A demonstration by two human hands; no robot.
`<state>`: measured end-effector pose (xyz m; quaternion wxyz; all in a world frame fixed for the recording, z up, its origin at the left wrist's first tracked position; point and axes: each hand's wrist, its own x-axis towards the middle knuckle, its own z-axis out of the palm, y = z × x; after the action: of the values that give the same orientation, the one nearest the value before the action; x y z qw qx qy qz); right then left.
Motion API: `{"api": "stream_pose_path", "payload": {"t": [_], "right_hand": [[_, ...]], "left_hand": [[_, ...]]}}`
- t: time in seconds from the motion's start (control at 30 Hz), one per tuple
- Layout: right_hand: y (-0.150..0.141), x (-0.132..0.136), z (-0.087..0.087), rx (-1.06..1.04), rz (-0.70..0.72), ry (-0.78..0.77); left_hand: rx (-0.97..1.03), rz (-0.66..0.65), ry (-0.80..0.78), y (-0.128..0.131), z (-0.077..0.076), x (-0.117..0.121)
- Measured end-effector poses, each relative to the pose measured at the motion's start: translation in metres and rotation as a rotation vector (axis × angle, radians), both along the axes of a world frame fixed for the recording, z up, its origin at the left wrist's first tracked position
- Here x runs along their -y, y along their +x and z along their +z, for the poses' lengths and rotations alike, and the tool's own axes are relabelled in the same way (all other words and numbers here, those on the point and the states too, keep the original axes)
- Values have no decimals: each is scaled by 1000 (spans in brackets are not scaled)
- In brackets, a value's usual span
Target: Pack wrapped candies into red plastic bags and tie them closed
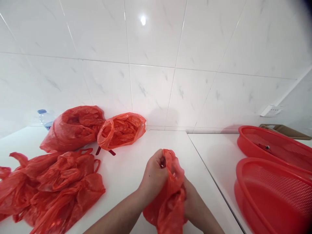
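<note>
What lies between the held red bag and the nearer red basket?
In the head view, the right hand, partly hidden by the red bag, comes first; then white tabletop crossed by a dark seam, up to the nearer basket.

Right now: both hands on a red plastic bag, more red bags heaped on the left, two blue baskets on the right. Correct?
One error: the baskets are red, not blue, as the head view shows. The rest stands: both hands on a red plastic bag, more red bags heaped on the left, two baskets on the right.
</note>
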<state>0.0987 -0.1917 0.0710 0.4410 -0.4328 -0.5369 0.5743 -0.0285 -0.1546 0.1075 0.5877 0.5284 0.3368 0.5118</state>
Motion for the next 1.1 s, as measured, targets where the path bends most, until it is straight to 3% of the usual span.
{"api": "stream_pose_path", "payload": {"t": [0.1,0.2,0.27,0.37,0.43,0.53,0.67,0.83,1.0,1.1], "right_hand": [[-5,-6,-2,67,-61,75],[-4,-10,-2,-92,-72,-28],[-1,-12,-3,-219,-72,-116],[1,-14,-5,-316,-136,-190],[0,-14,-7,-345,-177,-212],[-2,-14,-8,-337,-200,-193],[-3,-13,-9,-201,-200,-124],[2,-9,-7,9,10,21],[5,-8,-11,-74,162,102],[5,-8,-10,-103,161,-11]], "left_hand": [[-299,-17,229,2,-6,1],[-464,-147,315,-3,-8,1],[-454,-203,279,-9,-10,3],[-336,-50,249,-18,-24,7],[-273,65,331,-22,-37,10],[-257,38,441,-21,-51,15],[-311,-33,368,-13,-51,16],[-260,-46,259,-10,-42,13],[-151,-35,36,-12,-43,13],[-69,21,-54,-14,-49,15]]}}
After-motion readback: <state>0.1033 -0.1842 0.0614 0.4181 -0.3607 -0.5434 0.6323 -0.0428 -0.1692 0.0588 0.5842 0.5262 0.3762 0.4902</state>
